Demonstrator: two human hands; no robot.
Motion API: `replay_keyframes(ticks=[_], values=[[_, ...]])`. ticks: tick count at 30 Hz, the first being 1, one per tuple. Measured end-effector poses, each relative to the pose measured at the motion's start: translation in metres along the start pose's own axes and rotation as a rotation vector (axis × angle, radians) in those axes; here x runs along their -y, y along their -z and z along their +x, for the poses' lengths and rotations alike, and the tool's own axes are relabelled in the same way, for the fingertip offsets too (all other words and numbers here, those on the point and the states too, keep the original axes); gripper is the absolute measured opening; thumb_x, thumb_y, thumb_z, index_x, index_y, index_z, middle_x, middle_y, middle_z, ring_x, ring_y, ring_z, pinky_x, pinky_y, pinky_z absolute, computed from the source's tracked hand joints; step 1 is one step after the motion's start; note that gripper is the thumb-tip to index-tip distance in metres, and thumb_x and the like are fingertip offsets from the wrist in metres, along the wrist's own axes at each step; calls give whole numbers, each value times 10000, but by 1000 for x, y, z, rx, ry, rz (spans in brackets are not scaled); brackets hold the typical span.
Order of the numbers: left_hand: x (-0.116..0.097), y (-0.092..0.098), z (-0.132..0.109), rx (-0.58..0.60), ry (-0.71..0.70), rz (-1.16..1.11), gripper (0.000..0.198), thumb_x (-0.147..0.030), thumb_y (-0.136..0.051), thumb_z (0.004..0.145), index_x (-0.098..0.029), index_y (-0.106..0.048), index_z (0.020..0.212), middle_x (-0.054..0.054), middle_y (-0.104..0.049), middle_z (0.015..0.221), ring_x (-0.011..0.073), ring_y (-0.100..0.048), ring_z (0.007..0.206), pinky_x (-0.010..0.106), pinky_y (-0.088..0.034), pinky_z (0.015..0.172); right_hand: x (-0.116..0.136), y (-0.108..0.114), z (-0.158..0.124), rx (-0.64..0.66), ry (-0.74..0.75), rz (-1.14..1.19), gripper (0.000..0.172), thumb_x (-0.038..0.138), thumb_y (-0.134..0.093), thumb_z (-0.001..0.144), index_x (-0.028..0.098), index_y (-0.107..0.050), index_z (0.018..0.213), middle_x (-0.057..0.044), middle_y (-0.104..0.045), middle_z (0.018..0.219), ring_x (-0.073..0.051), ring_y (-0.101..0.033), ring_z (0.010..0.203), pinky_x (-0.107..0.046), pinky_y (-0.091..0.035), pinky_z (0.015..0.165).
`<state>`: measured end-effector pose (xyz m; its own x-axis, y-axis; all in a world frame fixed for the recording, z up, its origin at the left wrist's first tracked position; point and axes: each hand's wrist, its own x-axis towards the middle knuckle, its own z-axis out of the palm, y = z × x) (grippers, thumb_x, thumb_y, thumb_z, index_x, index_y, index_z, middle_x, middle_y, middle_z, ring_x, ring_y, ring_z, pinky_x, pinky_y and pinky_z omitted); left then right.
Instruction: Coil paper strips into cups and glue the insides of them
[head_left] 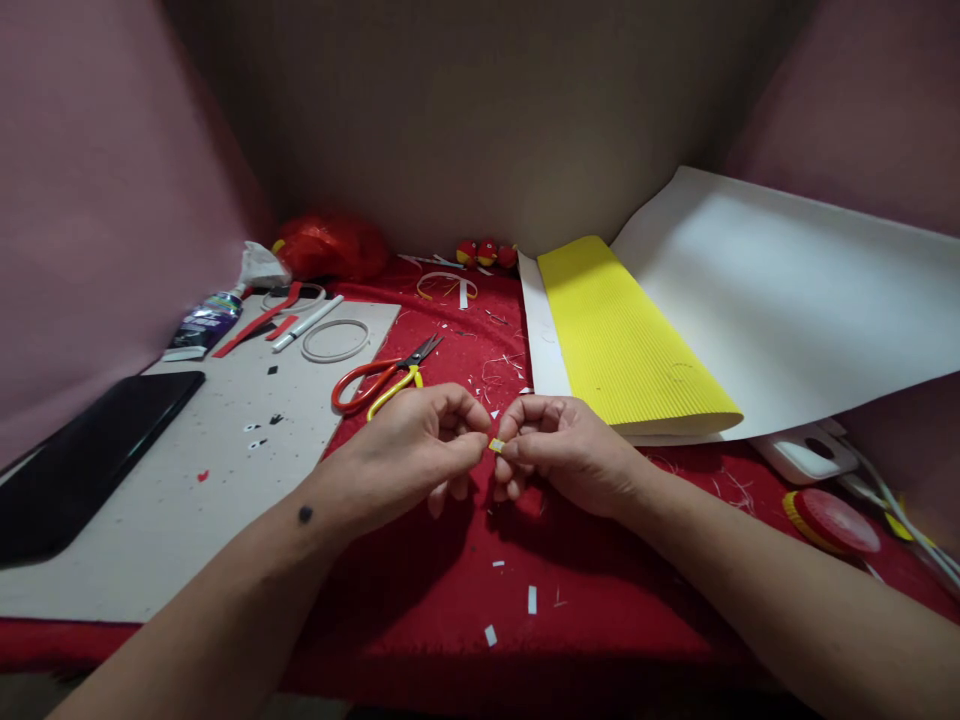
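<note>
A tiny yellow-and-white paper piece (496,446) is pinched between the thumb and fingers of my right hand (555,447). Close beside it on the left, my left hand (435,440) has its thumb and forefinger brought together at the piece's edge; whether they grip it too is hard to see. Both hands hover above the red cloth (540,550). Just behind my left hand lie scissors with red handles (367,382), and a yellow-handled tool (397,388) partly hidden by that hand. Small white paper scraps (532,600) are scattered in front.
Left, a grey board (225,480) holds a black phone-like slab (97,450), a glue tube (206,322), a white pen (307,323) and paper rings (335,341). Right are yellow corrugated paper (630,340), a large white sheet (787,300) and a red round object (836,520). A red bag (330,245) sits behind.
</note>
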<state>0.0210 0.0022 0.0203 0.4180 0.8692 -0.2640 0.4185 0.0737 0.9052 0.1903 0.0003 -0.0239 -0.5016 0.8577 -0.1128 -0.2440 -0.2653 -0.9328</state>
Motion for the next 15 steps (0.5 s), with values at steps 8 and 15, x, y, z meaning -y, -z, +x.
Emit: replay_keyframes(ticks=[8, 15], values=[[5, 2, -4, 6, -65, 146, 119, -259, -504, 787, -170, -570, 744, -23, -635, 576, 63, -517, 409, 146, -408, 389, 2, -2, 1, -29, -7, 33, 125, 114, -635, 632, 141, -548, 718, -15, -649, 569, -116, -600, 467, -219, -454, 487], [3, 2, -2, 57, -36, 109, 204, -323, -466, 818, -159, -559, 740, 5, -623, 594, 82, -514, 448, 167, -404, 395, 1, -3, 1, -3, -14, 30, 127, 113, -629, 639, 143, -548, 733, -18, -652, 581, -120, -608, 490, -227, -461, 501]])
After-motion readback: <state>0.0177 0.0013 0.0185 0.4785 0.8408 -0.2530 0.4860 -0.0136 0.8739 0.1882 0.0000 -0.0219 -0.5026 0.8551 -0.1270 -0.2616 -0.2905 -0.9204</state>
